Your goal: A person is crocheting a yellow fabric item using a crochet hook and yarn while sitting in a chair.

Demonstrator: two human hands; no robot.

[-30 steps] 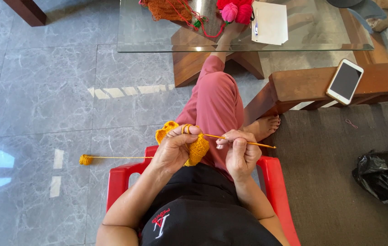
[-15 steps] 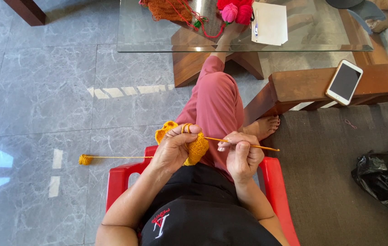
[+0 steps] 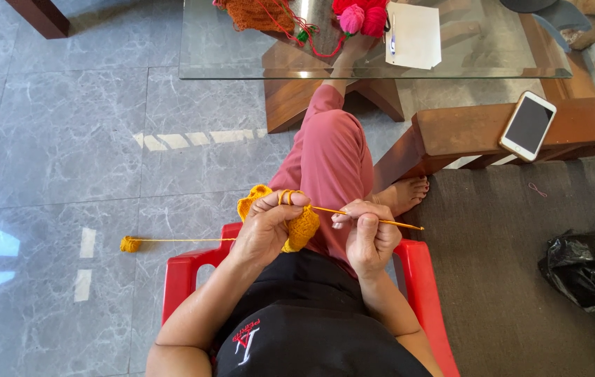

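I sit on a red plastic chair (image 3: 180, 278) with one leg stretched out in pink trousers. My left hand (image 3: 268, 225) holds a piece of yellow crochet work (image 3: 299, 227), with yarn wound around its fingers. My right hand (image 3: 369, 233) grips a thin yellow crochet hook (image 3: 402, 224), whose working end points left into the yellow piece. A strand of yellow yarn runs left across the floor to a small yellow ball (image 3: 130, 244).
A glass-topped table (image 3: 241, 56) ahead carries orange crochet work (image 3: 259, 12), red and pink yarn balls (image 3: 362, 15) and paper (image 3: 413, 33). A phone (image 3: 527, 126) lies on the wooden arm of a dark cushioned seat at right. A black plastic bag (image 3: 589, 271) rests on that seat.
My hands shift only slightly as the hook works at the yellow piece. The yarn ball on the floor stays put.
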